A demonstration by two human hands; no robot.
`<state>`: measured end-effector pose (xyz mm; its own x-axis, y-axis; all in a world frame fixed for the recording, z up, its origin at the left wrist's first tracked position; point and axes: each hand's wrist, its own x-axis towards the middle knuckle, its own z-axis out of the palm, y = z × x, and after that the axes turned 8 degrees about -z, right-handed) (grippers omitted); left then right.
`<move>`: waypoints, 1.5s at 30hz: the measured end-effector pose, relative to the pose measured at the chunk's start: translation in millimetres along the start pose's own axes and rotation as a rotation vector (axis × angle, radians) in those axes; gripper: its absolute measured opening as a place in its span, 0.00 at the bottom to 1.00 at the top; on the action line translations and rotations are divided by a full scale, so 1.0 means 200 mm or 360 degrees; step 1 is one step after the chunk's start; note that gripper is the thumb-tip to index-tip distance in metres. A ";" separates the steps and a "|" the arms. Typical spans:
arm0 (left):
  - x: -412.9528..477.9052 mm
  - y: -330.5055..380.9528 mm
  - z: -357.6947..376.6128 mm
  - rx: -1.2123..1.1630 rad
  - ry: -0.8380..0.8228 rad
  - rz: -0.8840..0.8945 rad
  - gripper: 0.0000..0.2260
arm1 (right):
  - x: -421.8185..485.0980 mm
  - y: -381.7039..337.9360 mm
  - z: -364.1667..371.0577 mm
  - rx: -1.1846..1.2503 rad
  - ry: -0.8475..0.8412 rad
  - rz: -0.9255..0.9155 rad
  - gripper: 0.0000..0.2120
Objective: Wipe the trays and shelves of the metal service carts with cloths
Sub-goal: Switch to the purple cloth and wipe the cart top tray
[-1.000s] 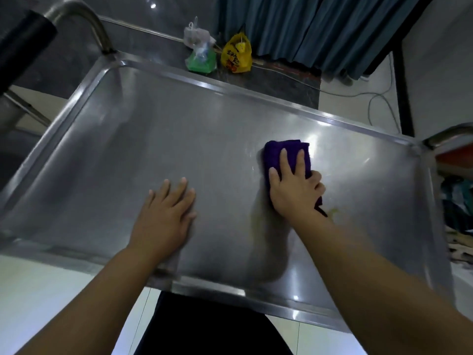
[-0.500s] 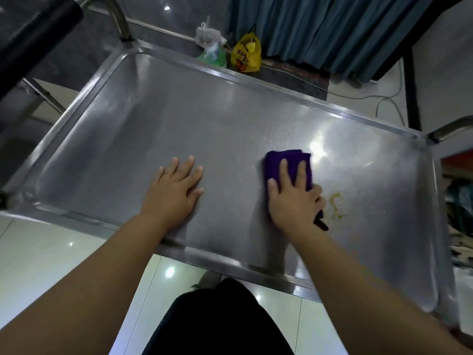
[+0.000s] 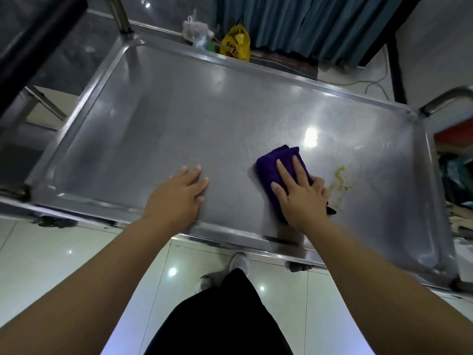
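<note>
**flat palm pressing purple cloth on steel cart tray**

a person is leaning over the top tray (image 3: 192, 119) of a stainless steel service cart, with both bare forearms reaching in from the 6 o'clock edge. the right hand (image 3: 302, 198) is pressing a folded purple cloth (image 3: 273, 167) flat against the tray floor, at about 4 o'clock from the tray's middle. its index and middle fingers are lying straight and a little apart on top of the cloth, the thumb is stretching out along the cloth's left side, and the two outer fingers are bending at its right edge; whether they are gripping it cannot be told. a dark corner of the cloth is poking out beside the wrist.

the left hand (image 3: 176, 198) is resting palm down on bare metal at roughly 7 o'clock from the tray's middle, fingers straight and close together, holding nothing, well apart from the cloth.

a yellowish smear (image 3: 339, 180) is sitting on the tray just at 3 o'clock of the right hand, not touching the cloth. ceiling lights are glaring off the metal.

beyond the tray's 12 o'clock rim, a yellow plastic bag (image 3: 235, 44) and a clear knotted bag (image 3: 195, 30) are sitting side by side on the dark floor, before a blue-green curtain (image 3: 294, 24). a curved metal cart handle (image 3: 445, 98) is rising at 2 o'clock. at 6 o'clock, black trousers (image 3: 220, 321) and a white shoe (image 3: 239, 261) are showing over glossy pale floor tiles (image 3: 64, 265).
</note>
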<state>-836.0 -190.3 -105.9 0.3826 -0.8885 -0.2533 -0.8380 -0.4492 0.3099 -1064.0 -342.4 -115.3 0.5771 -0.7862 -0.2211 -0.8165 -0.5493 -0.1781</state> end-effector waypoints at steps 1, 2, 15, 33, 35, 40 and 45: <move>-0.06 -0.02 0.01 0.0029 0.0007 0.0021 0.20 | 0.00 -0.02 0.00 0.0003 0.0004 0.0034 0.25; -0.10 -0.05 0.02 0.0069 -0.0005 0.0034 0.20 | 0.00 -0.05 0.01 0.0008 0.0013 0.0097 0.25; -0.13 -0.10 0.06 0.0170 -0.0027 0.0029 0.21 | -0.34 -0.08 0.02 -0.0065 -0.0179 -0.0240 0.23; -0.07 0.17 0.00 0.0215 0.0091 -0.0278 0.19 | -0.42 0.36 0.01 0.0055 0.0010 0.0762 0.27; -0.03 0.24 0.02 0.0167 0.0128 -0.0263 0.20 | -0.40 0.28 0.03 0.0096 0.0020 0.0800 0.27; 0.12 0.50 0.09 -0.0051 0.0090 0.0047 0.22 | -0.51 0.17 0.09 0.0036 -0.0035 0.0127 0.26; 0.18 0.59 0.20 0.0146 0.0035 0.0040 0.19 | -0.43 0.44 0.03 0.0046 -0.0010 0.0094 0.26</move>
<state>-935.8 -271.3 -115.2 0.3685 -0.9018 -0.2256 -0.8792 -0.4169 0.2307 -1186.7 -321.4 -116.9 0.5282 -0.8150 -0.2383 -0.8482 -0.4936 -0.1920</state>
